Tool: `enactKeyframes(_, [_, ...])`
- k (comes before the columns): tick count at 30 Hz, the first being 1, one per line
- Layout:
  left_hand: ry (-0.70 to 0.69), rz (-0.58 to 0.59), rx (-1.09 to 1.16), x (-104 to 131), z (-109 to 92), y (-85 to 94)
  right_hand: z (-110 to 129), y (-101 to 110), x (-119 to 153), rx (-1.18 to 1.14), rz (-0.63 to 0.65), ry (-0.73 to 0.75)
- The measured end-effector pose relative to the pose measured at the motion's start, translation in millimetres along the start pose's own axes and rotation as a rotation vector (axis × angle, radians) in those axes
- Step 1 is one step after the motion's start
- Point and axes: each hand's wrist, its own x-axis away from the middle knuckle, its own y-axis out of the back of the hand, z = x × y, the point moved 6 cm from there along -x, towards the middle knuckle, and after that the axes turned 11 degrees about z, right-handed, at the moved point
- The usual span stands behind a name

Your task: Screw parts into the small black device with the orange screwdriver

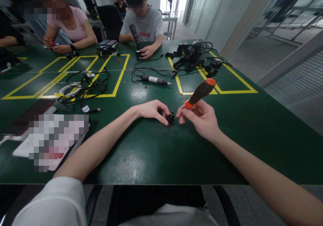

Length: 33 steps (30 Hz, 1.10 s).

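Observation:
My left hand (154, 110) rests at the middle of the green table, its thumb and fingers closed around a small black part (171, 119) with a short metal-looking cylinder sticking up. Just right of it, my right hand (202, 118) grips a screwdriver (203, 92) with a black and orange handle. The handle tilts up to the right, its orange end highest. I cannot make out the screwdriver's shaft, which is hidden by the fingers. A small gap separates the right fingertips from the black part.
An electric screwdriver (156, 80) with a cord lies beyond my hands. Tangled black cables (189, 56) sit at the back right, more cables (98, 84) at the left. A phone (27, 116) and papers (58, 135) lie near-left. Two people work across the green table (141, 152).

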Motion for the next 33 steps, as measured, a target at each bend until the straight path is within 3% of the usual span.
enactKeyframes(13, [0.025, 0.03, 0.223, -1.9, 8.7, -6.4, 1.1, -1.0, -0.6, 0.026, 0.017, -0.022])
enactKeyframes(33, [0.001, 0.125, 0.294, -1.2, 8.7, -5.2, 0.0, -1.4, -0.3, -0.016, 0.029, -0.001])
